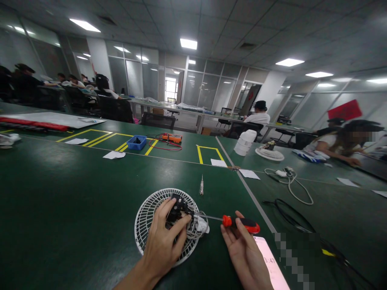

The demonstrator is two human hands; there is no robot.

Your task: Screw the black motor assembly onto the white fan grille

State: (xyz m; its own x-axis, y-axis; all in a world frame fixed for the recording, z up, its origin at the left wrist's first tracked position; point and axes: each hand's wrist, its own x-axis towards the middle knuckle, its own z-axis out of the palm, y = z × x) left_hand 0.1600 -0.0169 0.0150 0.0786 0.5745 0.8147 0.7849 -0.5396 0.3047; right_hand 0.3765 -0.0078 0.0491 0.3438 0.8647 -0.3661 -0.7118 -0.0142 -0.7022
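A round white fan grille (142, 217) lies on the green table, with a black motor part (178, 201) and a coiled pale cable with a white plug (202, 224) on top of it. My left hand (166, 237) is closed around the black motor part, fingers on its top and side. In my right hand (243, 245) is a red and black screwdriver (246, 224), held by the handle between thumb and fingers. Its shaft points left and its tip reaches the motor part, where the exact contact is too small to make out.
A small clear-handled screwdriver (201, 187) lies beyond the grille. A lit phone (270, 262) is by my right wrist. Farther off are a blue bin (136, 142), an orange multimeter (172, 138), a white cylinder (244, 142), another fan grille (269, 154) and loose cables (290, 181). People sit at surrounding tables.
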